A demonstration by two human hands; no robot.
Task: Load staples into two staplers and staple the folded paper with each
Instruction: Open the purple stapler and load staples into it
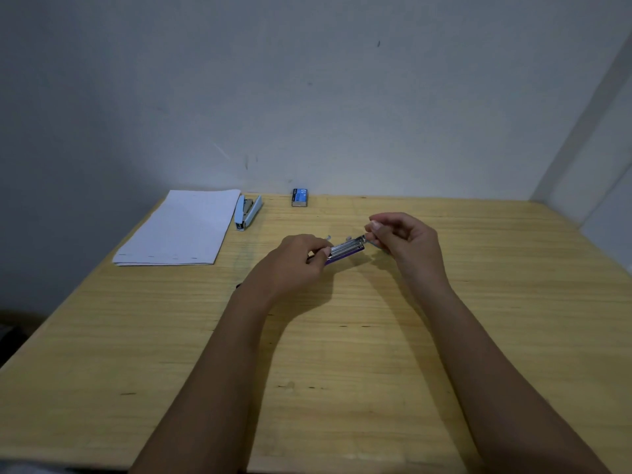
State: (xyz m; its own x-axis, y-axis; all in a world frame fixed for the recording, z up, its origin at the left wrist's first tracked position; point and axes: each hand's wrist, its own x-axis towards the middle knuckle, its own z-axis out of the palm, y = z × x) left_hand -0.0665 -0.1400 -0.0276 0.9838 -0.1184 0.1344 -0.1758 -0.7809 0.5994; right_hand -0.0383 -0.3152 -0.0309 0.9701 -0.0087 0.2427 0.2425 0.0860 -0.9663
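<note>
Both hands work on an opened purple stapler (345,252) at the middle of the pale wooden table (342,354).

The left hand (297,258) grips the stapler's rear end, fingers curled over it. The right hand (407,241) pinches the front tip of its exposed silver channel; whether it also holds staples cannot be told. Towards the far left lies a stack of white paper (181,227), with a light-blue stapler (248,212) just beside its right edge. A small blue staple box (300,196) sits at the table's far edge by the wall.
</note>
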